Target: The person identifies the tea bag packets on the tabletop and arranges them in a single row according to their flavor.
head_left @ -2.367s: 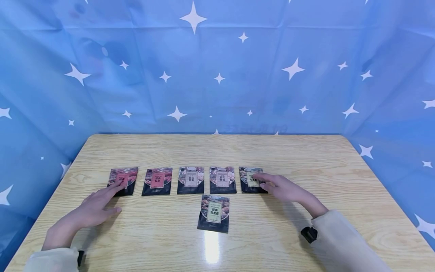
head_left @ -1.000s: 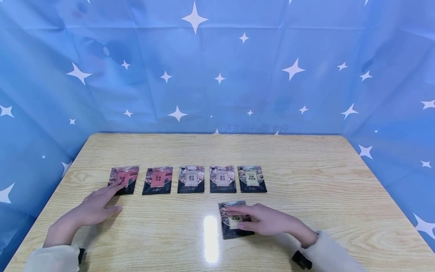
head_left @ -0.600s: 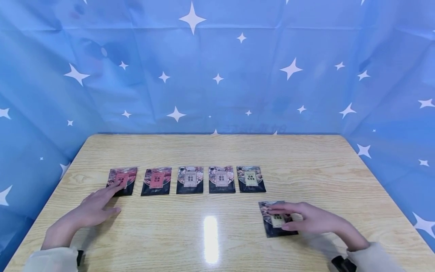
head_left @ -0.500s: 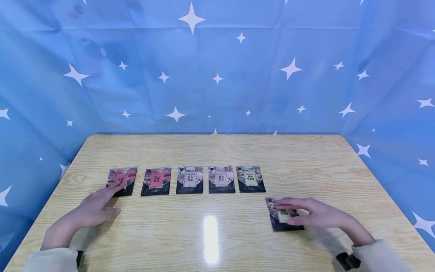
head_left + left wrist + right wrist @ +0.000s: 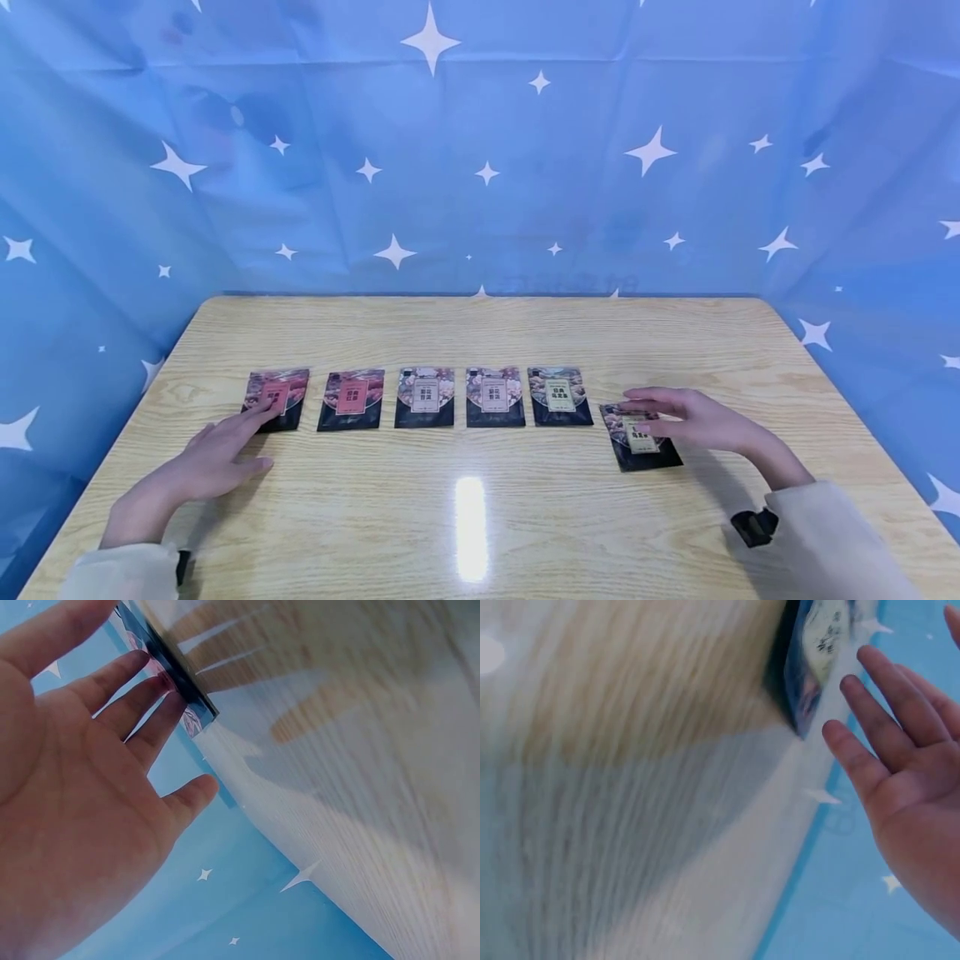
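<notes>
My left hand (image 5: 198, 465) lies with fingers extended, its fingertips resting on the leftmost red-label tea packet (image 5: 285, 417), as the left wrist view also shows. On the right, my right hand (image 5: 712, 427) reaches over a green-label tea packet (image 5: 647, 458), fingers fairly straight and the fingertips at its upper part. That packet lies slightly tilted, lower than the row and at its right end. In the right wrist view the packet (image 5: 817, 652) stands close to the extended fingertips (image 5: 838, 733). The hand covers part of its label.
Between the hands, a row holds another red-label packet (image 5: 350, 402), two pale-label packets (image 5: 424, 400) with flower prints, and a green-label packet (image 5: 560, 398). All lie on a wood-grain table (image 5: 337, 517). A blue star-patterned cloth (image 5: 480, 208) stands behind and at the sides.
My right hand moved from the row's green-label packet to the one lying in front, then slid it right and up toward the row's right end. My left hand has stayed in place.
</notes>
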Action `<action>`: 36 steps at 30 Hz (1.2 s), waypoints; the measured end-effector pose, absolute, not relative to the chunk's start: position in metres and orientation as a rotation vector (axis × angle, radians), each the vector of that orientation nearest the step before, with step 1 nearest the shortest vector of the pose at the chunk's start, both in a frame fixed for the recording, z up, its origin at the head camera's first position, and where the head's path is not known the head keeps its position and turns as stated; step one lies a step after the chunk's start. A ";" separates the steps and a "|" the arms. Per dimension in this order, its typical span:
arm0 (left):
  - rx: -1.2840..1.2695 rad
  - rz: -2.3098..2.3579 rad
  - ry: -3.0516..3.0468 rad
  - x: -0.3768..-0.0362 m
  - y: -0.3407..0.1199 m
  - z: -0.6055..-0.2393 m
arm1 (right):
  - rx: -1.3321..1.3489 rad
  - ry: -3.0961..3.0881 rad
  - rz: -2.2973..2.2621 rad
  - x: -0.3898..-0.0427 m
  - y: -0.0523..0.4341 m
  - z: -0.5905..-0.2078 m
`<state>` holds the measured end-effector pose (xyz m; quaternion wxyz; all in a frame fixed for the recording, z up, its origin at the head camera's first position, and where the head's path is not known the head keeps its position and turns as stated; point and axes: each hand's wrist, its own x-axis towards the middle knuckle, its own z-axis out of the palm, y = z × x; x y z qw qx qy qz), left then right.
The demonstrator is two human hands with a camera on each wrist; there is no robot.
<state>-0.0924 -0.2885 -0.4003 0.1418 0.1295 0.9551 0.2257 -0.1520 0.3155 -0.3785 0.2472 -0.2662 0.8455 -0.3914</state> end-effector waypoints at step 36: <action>0.443 0.660 2.786 -0.094 -0.289 -0.398 | -0.744 2.427 -0.982 -0.155 0.311 -0.387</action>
